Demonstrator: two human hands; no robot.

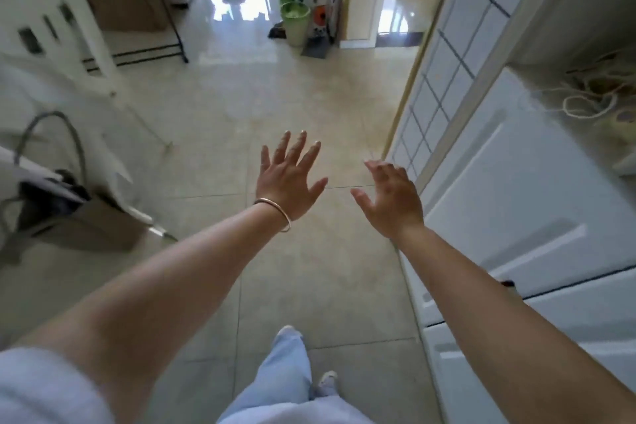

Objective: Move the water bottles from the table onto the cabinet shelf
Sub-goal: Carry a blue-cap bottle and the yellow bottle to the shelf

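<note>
left hand (289, 182): bare, no glove, no ring visible
left wrist: thin rose-gold bangle (277, 212), plain closed loop, sits loose just behind the hand
left arm: bare to above the elbow; short pale grey sleeve (44, 385) at 8 o'clock in the view
right hand (392, 198): bare, nothing worn
right arm: bare along all that shows
legs: loose pale blue-grey trousers (285, 379) at 6 o'clock
feet: light-coloured shoes (327, 380), blurred
</note>
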